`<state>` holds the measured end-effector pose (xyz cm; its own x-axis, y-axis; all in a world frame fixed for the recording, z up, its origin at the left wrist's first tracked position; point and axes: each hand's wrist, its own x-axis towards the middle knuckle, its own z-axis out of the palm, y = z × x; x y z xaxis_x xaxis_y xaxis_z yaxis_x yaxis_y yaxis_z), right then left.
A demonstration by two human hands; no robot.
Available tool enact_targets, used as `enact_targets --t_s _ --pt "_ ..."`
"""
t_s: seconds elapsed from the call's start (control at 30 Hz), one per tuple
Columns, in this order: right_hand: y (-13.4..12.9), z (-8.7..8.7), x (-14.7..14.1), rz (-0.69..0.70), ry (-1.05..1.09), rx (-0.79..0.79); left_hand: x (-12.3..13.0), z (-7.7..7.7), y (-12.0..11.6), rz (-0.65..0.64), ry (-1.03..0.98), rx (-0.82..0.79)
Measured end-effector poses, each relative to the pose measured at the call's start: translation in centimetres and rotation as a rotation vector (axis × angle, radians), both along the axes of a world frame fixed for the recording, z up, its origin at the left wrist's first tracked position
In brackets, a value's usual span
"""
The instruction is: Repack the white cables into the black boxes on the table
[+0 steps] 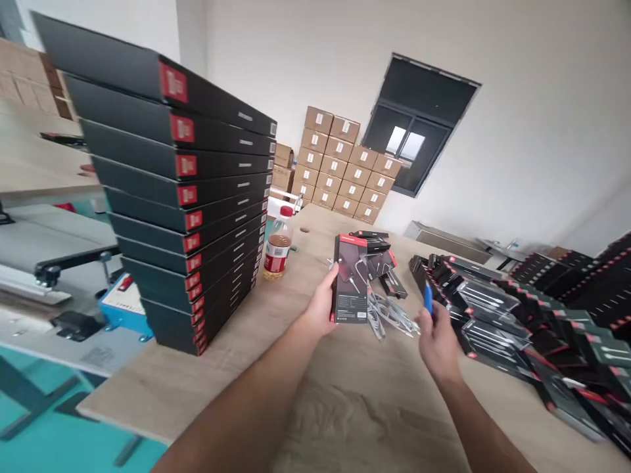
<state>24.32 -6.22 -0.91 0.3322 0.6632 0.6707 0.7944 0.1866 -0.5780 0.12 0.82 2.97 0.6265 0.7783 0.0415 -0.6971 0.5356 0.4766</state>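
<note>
Upright in my left hand (323, 303) is a small black box (351, 279) with a red top edge and a cable picture; my fingers are closed round its left side. My right hand (438, 338), to the right of the box and apart from it, grips a blue tool (428, 297) that points up; its exact kind is unclear. Between and behind the hands, white cables (394, 316) lie on the wooden table (345, 401). Several more small black boxes (393, 284) lie just beyond the cables.
A tall stack of large black boxes (221, 210) stands on the left, with a bottle (279, 246) beside it. Many dark packages (493, 328) cover the table's right side. Cartons (340, 164) are piled at the wall. A machine (125, 305) stands beyond the table's left edge.
</note>
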Motion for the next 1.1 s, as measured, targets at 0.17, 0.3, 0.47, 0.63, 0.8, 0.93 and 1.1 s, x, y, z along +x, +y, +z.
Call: enact_targets --t_s 0.17,0.3,0.47,0.63,0.8,0.93,1.1 --pt "3.3 -1.7 -4.1 0.14 0.038 -0.002 -0.5 -0.2 0.2 0.028 0.125 0.034" --pt "2.5 -2.5 -5.1 0.284 0.01 0.028 -0.7 -0.6 0.6 0.12 0.201 0.028" --pt "0.4 -1.7 -5.7 0.464 -0.041 0.012 -0.1 -1.1 1.0 0.19 0.253 -0.013" --pt "-0.1 -1.1 -6.2 0.529 -0.048 0.0 0.4 -0.6 0.6 0.159 0.193 -0.005" --pt "-0.1 -0.9 -6.3 0.541 -0.049 0.0 0.3 -0.3 0.4 0.176 0.199 -0.009" --pt "-0.2 -1.0 -6.6 0.543 -0.058 0.021 0.3 -0.5 0.4 0.199 0.191 0.014" --pt "-0.1 -1.2 -6.7 0.541 -0.066 0.008 0.2 -0.3 0.1 0.178 0.18 -0.008"
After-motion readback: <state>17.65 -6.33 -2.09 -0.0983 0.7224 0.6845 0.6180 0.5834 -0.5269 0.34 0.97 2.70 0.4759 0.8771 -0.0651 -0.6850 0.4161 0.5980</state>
